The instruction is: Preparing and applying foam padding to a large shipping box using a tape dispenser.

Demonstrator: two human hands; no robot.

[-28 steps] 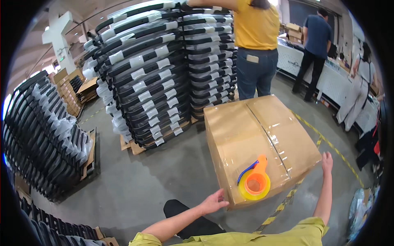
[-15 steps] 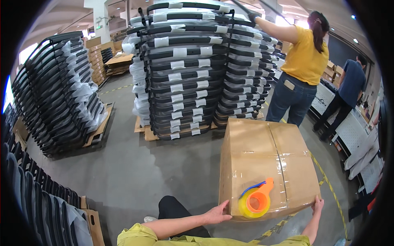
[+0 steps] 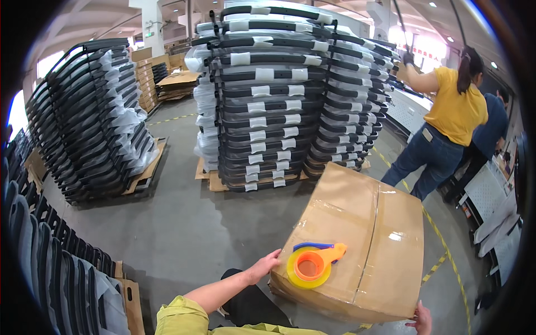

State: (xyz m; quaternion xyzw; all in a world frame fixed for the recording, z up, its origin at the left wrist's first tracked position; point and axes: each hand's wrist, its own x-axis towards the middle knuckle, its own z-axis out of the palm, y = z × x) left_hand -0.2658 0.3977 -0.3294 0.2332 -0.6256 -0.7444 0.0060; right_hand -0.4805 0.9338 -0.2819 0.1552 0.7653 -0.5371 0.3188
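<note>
A large taped cardboard box stands in front of me, turned at an angle, with a seam running down its top. My left hand grips its near left edge, fingers against the cardboard. At the near right corner, my right hand holds the box low, its fingers partly hidden by the corner. An orange tape dispenser with a blue part and a roll of yellowish tape lies on the box top, close to my left hand.
Tall stacks of black frames wrapped in white foam stand ahead, with another stack at left. Padded frames fill the near left. A person in a yellow top stands beyond the box. Yellow floor tape runs along the right.
The box has turned clockwise, its near end swinging left, with the dispenser riding on top. Both hands have moved with it. The person in yellow has shifted right, and my view has moved slightly.
</note>
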